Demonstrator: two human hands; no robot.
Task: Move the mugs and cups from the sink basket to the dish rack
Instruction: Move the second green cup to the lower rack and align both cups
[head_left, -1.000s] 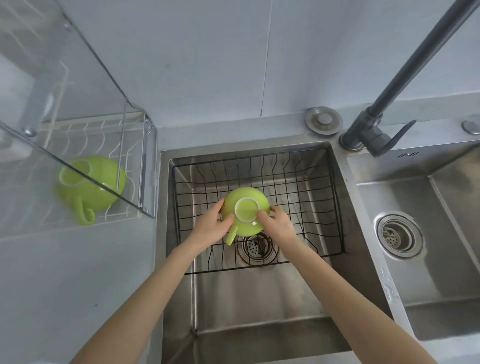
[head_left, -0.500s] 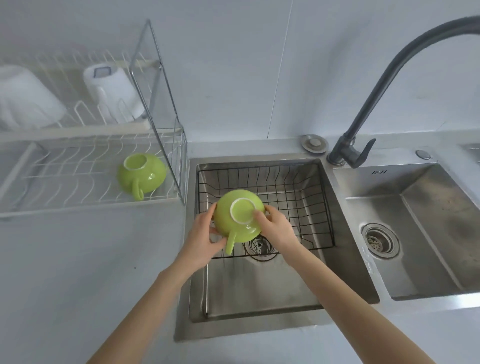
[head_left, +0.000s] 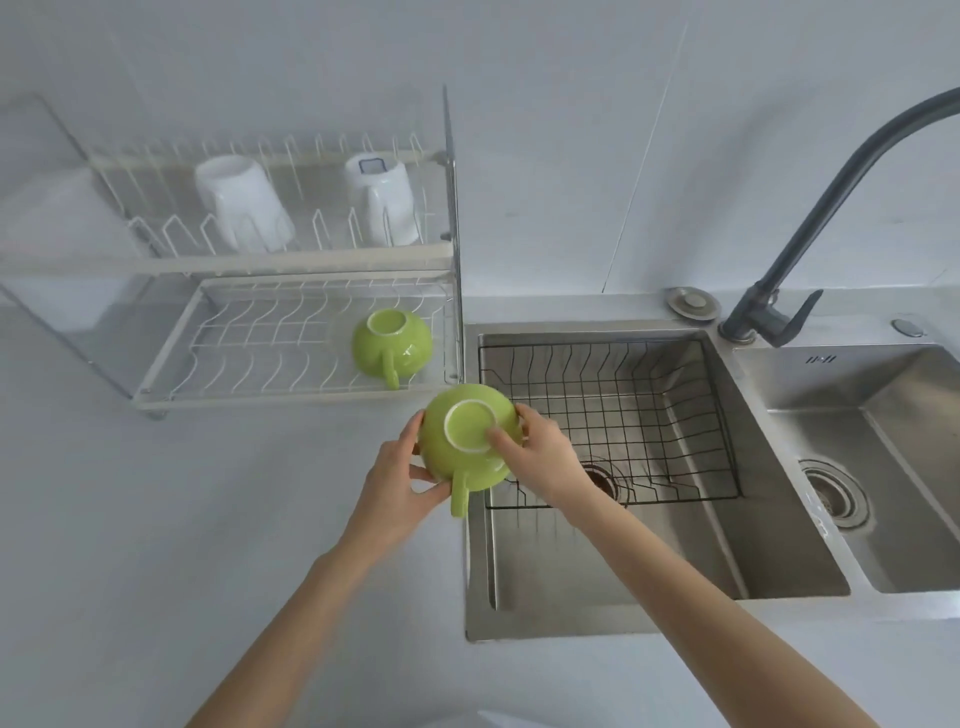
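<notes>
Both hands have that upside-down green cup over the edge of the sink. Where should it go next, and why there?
Probably up and left, onto the white wire dish rack's lower shelf, beside the green cup already there. The left hand and right hand hold the upside-down green handled cup just short of the rack, the black wire sink basket looks empty, and the shelf has open space.

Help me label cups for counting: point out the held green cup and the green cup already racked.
held green cup (head_left: 470, 434), head view, upturned base.
racked green cup (head_left: 392, 347), head view, side wall.
</notes>
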